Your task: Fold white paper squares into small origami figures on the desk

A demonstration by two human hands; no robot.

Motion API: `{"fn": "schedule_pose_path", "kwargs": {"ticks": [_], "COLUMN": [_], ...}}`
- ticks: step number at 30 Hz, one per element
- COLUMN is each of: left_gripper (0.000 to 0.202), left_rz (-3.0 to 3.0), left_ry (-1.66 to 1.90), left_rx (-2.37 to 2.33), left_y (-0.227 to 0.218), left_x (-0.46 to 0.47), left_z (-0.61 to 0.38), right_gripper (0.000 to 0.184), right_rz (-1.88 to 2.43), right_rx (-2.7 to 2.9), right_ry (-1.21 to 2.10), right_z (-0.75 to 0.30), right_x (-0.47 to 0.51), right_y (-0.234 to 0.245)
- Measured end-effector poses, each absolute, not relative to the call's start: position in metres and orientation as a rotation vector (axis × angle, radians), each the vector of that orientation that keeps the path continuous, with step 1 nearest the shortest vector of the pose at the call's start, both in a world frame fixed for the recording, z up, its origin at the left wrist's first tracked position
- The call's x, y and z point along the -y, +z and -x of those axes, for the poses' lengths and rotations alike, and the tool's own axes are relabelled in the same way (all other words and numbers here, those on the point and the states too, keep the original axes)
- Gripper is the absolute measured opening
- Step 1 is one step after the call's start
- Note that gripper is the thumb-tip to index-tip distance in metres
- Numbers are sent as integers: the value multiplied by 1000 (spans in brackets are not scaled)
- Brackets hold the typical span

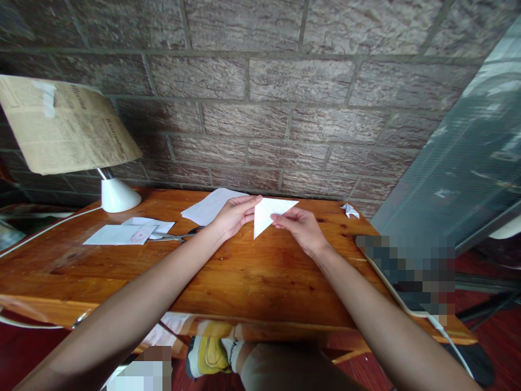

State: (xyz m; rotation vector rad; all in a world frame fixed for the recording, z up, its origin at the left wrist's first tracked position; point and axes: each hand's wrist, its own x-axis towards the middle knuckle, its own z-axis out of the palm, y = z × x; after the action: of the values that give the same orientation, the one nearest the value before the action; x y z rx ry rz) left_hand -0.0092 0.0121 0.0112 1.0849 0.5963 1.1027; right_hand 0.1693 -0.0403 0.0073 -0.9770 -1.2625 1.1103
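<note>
Above the middle of the wooden table, a white sheet of paper folded into a triangle point(271, 212) is held between my two hands. My left hand point(238, 212) pinches its upper left corner, thumb on top. With thumb and fingers, my right hand point(299, 224) grips the slanted right edge. One point of the triangle faces down towards me, another to the right. Behind my left wrist lie a stack of white paper point(205, 206) and a pair of scissors point(183, 237), whose blades are partly under paper pieces.
Loose paper pieces point(116, 234), one with a red stamp, lie at the left near a lamp point(120, 195) with a newsprint shade. A small folded paper shape point(350, 210) rests at the back right. A blurred-out device point(401, 277) with a white cable occupies the right edge. A brick wall point(268, 125) stands behind.
</note>
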Motion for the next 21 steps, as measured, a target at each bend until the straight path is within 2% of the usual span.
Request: {"fn": "schedule_pose_path", "kwargs": {"ticks": [7,21], "left_gripper": [36,39], "left_rz": [-1104,-1407], "left_ry": [1240,1251], "left_rx": [-656,-708], "left_y": [13,15], "left_x": [-9,-6], "left_z": [5,6], "right_gripper": [34,33], "right_rz": [962,972], "right_rx": [1268,1196], "right_ry": [1120,1126], "right_z": [-167,-166], "right_x": [40,41], "right_y": [6,8]}}
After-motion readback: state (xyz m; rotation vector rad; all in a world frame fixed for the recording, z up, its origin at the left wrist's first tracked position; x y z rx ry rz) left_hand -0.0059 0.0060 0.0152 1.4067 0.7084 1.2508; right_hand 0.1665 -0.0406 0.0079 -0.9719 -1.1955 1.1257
